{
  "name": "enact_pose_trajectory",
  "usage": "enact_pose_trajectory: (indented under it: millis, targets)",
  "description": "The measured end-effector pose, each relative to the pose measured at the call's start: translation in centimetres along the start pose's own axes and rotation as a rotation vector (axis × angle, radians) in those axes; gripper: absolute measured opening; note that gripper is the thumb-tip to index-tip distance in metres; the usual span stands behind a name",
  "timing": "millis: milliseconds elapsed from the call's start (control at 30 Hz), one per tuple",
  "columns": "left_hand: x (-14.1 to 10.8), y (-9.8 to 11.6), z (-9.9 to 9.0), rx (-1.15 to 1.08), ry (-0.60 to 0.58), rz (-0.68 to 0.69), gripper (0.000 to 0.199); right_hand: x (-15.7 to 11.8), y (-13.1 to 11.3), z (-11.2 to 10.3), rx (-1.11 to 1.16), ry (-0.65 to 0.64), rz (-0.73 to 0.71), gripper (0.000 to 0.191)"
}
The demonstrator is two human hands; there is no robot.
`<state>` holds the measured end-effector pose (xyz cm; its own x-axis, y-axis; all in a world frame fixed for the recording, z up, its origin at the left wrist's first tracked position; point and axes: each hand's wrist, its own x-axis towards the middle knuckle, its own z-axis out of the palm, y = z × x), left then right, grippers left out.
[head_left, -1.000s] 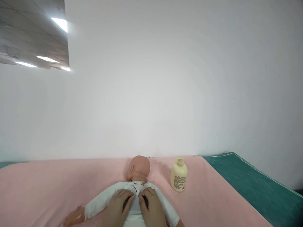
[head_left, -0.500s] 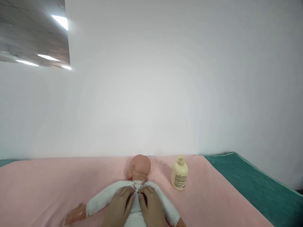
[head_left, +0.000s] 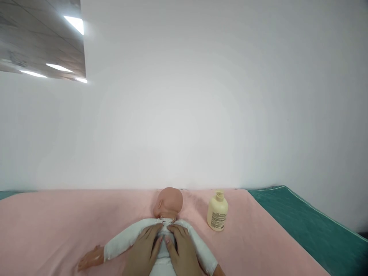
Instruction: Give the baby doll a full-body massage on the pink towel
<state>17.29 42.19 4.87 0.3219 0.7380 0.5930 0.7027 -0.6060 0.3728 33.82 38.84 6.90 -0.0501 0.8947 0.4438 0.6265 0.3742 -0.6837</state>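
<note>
A baby doll (head_left: 163, 251) with a white cloth body lies face down, its bald head (head_left: 171, 201) at the far end and turned to the left. Its arms spread out to both sides. On the left of its upper back rests my left hand (head_left: 145, 249), fingers stretched out and thumb apart. My right hand (head_left: 184, 249) lies likewise on the right side of the back. Both thumbs point in toward the middle, close to each other. Neither hand holds anything. Fingertips touch the cloth just below the neck seam.
A pale yellow pump bottle (head_left: 217, 212) stands upright to the right of the doll's head. Pink cloth (head_left: 63, 218) covers the surface, with a green cover (head_left: 310, 226) showing at the right. A white wall (head_left: 184, 115) rises directly behind.
My fingers have flattened and slid slightly up the doll's back toward the neck. My thumbs have moved closer together. The bottle and the doll stay in place.
</note>
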Motion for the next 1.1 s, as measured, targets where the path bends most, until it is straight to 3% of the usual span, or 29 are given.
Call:
enact_pose_trajectory:
  millis: [267, 533, 900, 1000, 1100]
  targets:
    - [0.2, 0.4, -0.9, -0.142, -0.179, -0.168, 0.045, 0.0, 0.3, 0.0, -0.002, -0.011, -0.008, 0.030]
    - [0.0, 0.6, -1.1, -0.209, -0.195, -0.227, 0.050, -0.3, 0.7, -0.7, 0.019, -0.092, 0.014, 0.047]
    - [0.5, 1.6, -1.7, -0.265, -0.284, -0.274, 0.054, -0.2, 0.9, -0.5, -0.020, -0.129, 0.014, 0.047]
    - [0.5, 1.9, -2.6, -0.332, -0.300, -0.339, 0.057, -0.3, 0.5, -1.0, -0.002, -0.140, 0.019, 0.049]
    - [0.2, 1.6, -4.6, -0.384, -0.307, -0.342, 0.057, -0.4, -0.6, -2.7, -0.001, -0.168, -0.010, 0.051]
